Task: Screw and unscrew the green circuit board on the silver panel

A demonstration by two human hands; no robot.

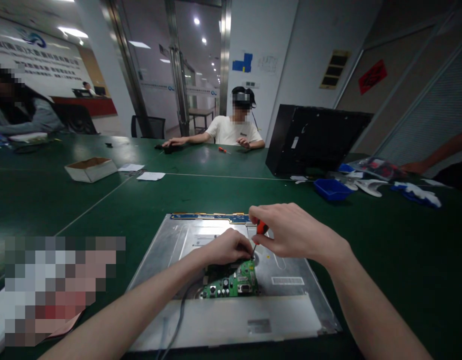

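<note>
A flat metal display panel [291, 295] lies in front of me, with a green circuit board [236, 280] on its middle. In my right hand [294, 230], a screwdriver [261, 227] with a red and black handle points downward, its tip at the board's upper right corner. My left hand [229, 246] rests over the board's upper edge, fingers closed together close to the screwdriver's shaft; what they pinch, if anything, is hidden. A narrow blue circuit strip [208, 216] runs along the panel's far edge. From the board's left side a grey cable [180, 320] trails toward me.
Across the green table [201, 195] sits a person [233, 130] near another red screwdriver [222, 149]. A black monitor [313, 140] and a blue tray [332, 190] stand at the right, gloves [416, 194] beyond. An open box [91, 170] and papers [151, 176] lie left.
</note>
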